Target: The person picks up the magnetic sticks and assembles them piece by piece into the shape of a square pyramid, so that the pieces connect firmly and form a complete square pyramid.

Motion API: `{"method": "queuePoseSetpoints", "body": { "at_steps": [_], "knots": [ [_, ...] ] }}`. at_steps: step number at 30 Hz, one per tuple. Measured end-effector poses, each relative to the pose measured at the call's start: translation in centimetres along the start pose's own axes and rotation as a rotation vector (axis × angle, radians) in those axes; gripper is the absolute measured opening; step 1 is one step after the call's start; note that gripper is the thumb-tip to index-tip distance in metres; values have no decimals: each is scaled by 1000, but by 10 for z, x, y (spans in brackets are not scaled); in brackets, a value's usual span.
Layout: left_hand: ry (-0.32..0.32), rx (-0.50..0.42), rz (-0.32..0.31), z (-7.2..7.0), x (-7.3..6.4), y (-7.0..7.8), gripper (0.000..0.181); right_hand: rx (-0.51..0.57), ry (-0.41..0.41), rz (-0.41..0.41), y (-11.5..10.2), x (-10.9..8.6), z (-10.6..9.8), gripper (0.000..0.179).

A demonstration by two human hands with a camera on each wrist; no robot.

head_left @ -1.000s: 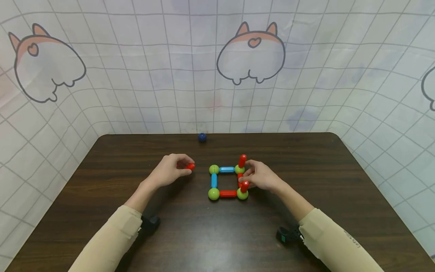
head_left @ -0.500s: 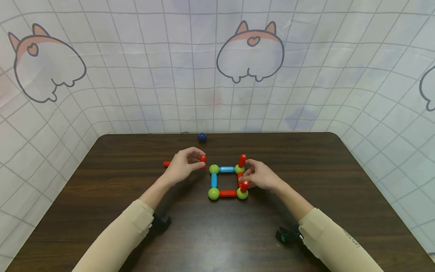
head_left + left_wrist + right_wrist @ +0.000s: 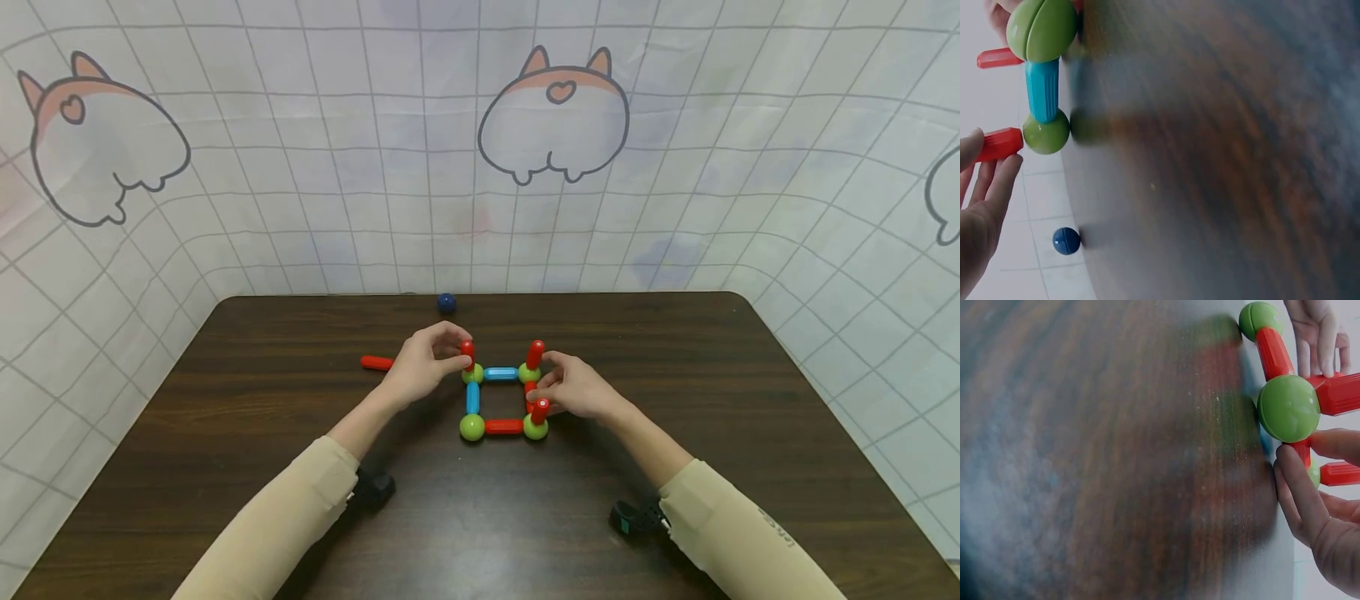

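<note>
My left hand [image 3: 423,364] pinches a red rod [image 3: 1001,144] between thumb and fingers. Its lower end is right at the far-left green ball [image 3: 1047,133], and the rod stands upright over that ball. A square frame of green balls, two blue rods [image 3: 501,374] and two red rods [image 3: 503,427] lies on the table. Upright red rods stand on its far-right ball [image 3: 529,372] and near-right ball [image 3: 1289,409]. My right hand [image 3: 576,387] pinches the red rod on the frame's right side. The near-left ball [image 3: 472,427] bears no upright rod.
A loose red rod [image 3: 377,362] lies on the dark wooden table [image 3: 255,400], left of my left hand. Near the back edge sits a dark blue ball [image 3: 446,303]. A white checked cloth [image 3: 337,167] hangs behind and around the table.
My left hand has carried its red rod to the right, turned it upright and brought it to the far-left ball. The loose rod at left came into view. My right hand stayed put.
</note>
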State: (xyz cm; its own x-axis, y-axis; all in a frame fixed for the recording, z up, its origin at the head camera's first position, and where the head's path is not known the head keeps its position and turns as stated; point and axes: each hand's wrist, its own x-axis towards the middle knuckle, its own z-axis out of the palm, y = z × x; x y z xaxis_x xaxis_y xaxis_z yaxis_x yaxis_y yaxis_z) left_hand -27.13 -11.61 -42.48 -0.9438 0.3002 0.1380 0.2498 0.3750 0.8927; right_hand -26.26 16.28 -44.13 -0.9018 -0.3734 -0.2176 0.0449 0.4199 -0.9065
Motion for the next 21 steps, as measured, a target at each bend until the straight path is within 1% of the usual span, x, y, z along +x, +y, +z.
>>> {"method": "queuePoseSetpoints", "body": {
  "at_steps": [5,14,18,21],
  "knots": [
    [0,18,5,1,1,-1,27,-7,3,1,0,0,1,72],
    [-21,23,15,0,3,0,30,-3,2,2,-3,-2,1,73],
    [-27,24,11,0,2,0,32,-9,1,-2,-4,-2,1,71],
    [-33,26,9,-1,0,1,35,-26,9,-14,-4,0,0,66]
  ]
}}
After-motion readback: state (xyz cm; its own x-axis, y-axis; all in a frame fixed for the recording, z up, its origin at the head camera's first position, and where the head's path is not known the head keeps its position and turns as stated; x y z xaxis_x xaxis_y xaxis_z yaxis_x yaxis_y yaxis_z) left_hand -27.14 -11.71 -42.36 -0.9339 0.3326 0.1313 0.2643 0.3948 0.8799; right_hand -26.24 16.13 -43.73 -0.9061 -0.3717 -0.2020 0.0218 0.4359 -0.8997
